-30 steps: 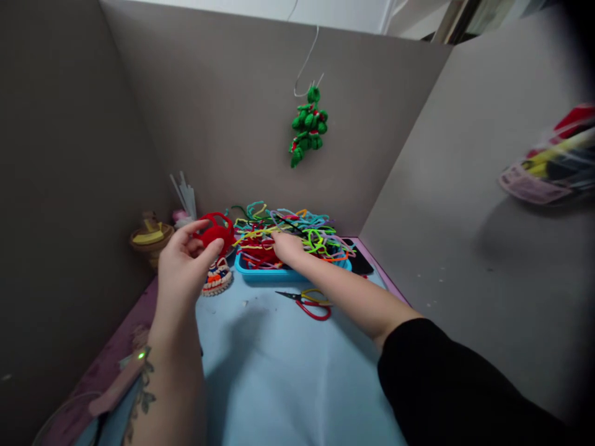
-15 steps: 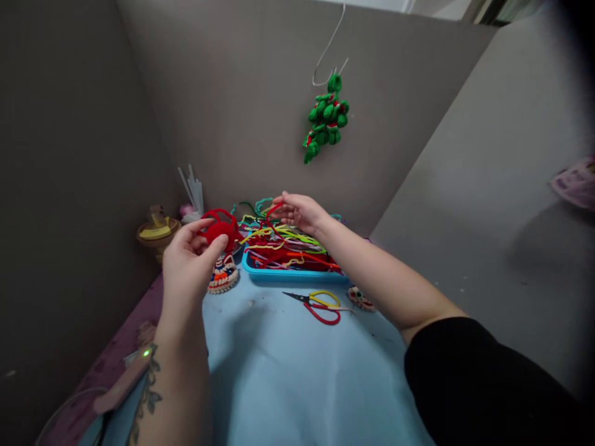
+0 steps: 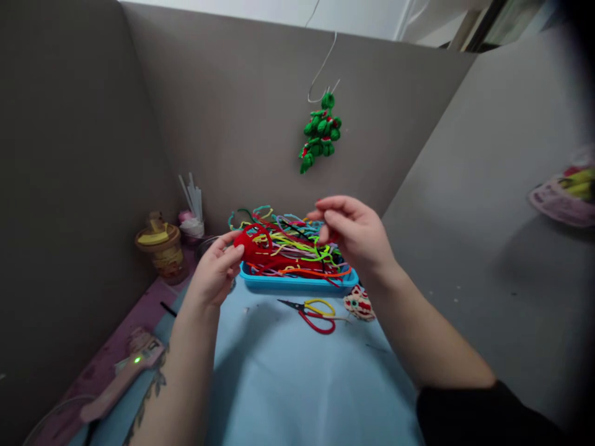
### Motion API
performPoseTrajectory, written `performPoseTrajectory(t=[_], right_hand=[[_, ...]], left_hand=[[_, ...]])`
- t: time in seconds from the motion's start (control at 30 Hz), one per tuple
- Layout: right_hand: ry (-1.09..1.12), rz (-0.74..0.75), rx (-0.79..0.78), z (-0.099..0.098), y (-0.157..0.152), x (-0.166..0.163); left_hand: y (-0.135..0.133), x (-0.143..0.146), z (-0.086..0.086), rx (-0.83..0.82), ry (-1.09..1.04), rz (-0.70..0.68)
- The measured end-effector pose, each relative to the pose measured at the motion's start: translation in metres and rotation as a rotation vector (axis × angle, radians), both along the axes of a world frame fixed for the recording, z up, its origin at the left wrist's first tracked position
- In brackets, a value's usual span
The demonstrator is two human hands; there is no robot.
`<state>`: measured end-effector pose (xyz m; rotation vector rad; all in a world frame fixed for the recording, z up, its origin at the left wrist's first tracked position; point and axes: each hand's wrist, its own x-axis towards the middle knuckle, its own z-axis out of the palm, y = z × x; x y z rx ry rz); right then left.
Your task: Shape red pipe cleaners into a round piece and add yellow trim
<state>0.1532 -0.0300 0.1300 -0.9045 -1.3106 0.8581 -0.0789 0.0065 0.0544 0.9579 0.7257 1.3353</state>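
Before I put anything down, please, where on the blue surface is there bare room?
The widest bare patch of blue surface lies in front of the scissors, between the left forearm and right forearm. Farther back it is crowded: coloured strands fill the blue tray, and a patterned piece lies beside the scissors.

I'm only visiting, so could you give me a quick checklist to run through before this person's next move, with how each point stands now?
1. Left hand has the red piece: ok, held between thumb and fingers.
2. Right hand has a strand: cannot tell, its fingertips are too unclear.
3. Strands sorted by colour: not ok, they lie mixed in the tray.
4. Scissors out and uncovered: ok, they lie in front of the tray, apart from both hands.
5. Pink tool showing its light: ok, the green light is on.
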Motion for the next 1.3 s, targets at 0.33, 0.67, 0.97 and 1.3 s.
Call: performPoseTrajectory(t=[0.33, 0.67, 0.97, 1.3], right_hand=[[-0.559, 0.010, -0.152, -0.048, -0.055, 0.039], [-0.740, -0.326, 0.116, -0.061, -0.053, 0.064], [-0.646, -0.073, 0.215, -0.081, -0.036, 0.023], [-0.676, -0.151, 0.345, -0.087, -0.033, 0.028]], left_hand=[[-0.004, 0.034, -0.017, 0.002, 0.086, -0.034], [0.007, 0.036, -0.031, -0.138, 0.021, 0.025], [-0.012, 0.057, -0.027, -0.148, 0.047, -0.276], [-0.022, 0.067, -0.027, -0.096, 0.103, -0.390]])
